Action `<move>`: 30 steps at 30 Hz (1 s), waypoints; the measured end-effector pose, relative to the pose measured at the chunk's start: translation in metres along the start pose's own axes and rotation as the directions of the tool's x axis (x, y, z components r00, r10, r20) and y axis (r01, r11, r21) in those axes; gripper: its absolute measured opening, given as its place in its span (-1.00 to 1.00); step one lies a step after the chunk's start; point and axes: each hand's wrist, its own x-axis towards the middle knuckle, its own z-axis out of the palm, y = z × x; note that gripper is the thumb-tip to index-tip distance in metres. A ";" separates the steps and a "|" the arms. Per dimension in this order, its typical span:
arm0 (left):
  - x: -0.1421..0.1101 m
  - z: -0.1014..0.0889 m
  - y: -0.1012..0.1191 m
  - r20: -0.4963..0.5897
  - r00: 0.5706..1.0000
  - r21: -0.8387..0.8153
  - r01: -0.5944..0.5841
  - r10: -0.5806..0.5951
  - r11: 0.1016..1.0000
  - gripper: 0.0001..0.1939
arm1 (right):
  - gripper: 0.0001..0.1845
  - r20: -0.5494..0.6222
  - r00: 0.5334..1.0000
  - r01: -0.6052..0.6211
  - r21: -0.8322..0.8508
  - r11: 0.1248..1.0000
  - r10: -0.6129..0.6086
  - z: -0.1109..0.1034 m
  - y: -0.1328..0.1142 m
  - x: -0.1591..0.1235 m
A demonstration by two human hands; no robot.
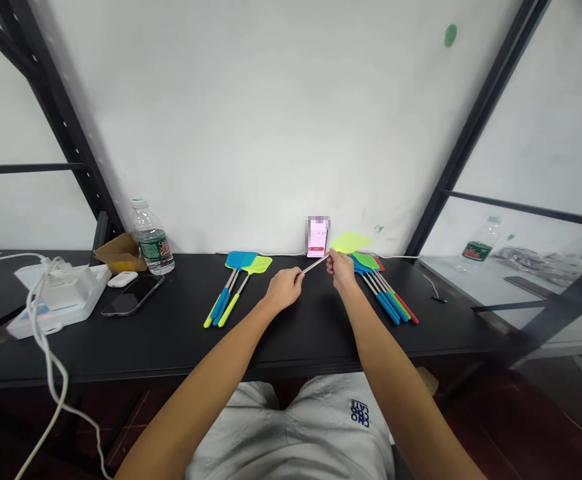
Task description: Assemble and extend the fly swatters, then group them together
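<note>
**2 hands pinched a lime fly swatter (pixel 351 242) by its steel shaft**

The left hand (pixel 283 290) and right hand (pixel 341 272) sat just in front of the upright phone (pixel 317 237). Left fingers (pixel 297 278) and right fingers (pixel 330 264) were closed narrow on the shaft. The swatter's mesh head stuck out just right of the phone. A bunch of blue and green swatters (pixel 235 293) lay left of the phone, a blue, green and red bunch (pixel 385 293) right of it, and a water bottle (pixel 151 239) farther left.

Black tabletop (pixel 171 340) noted; fly swatters (pixel 233 293) laid flat in two groups; water bottle (pixel 153 240), phone (pixel 133 295), earbud case (pixel 122 279) placed leftward.
</note>
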 end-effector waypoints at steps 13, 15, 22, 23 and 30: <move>0.000 -0.005 0.002 0.034 0.999 0.018 0.030 -0.031 0.999 -0.71 | -0.75 -0.056 0.998 -0.002 0.007 1.000 0.002 0.000 0.000 0.002; 0.001 -0.006 0.002 0.037 0.999 0.012 0.033 -0.034 0.999 -0.71 | -0.76 -0.061 0.998 0.000 0.008 1.000 0.001 0.000 0.000 0.002; 0.003 -0.005 0.000 0.044 0.999 -0.058 0.023 -0.021 0.998 -0.73 | -0.75 -0.088 0.996 0.007 0.004 1.000 -0.007 -0.003 0.000 0.003; 0.004 -0.005 -0.001 0.048 0.999 -0.070 0.026 -0.022 0.997 -0.73 | -0.75 -0.097 0.995 0.012 0.006 1.000 -0.012 -0.004 0.000 0.004; 0.005 -0.003 -0.012 0.082 0.996 -0.151 -0.009 0.022 0.988 -0.75 | -0.76 -0.122 0.992 0.032 0.003 0.999 -0.031 -0.011 -0.001 0.009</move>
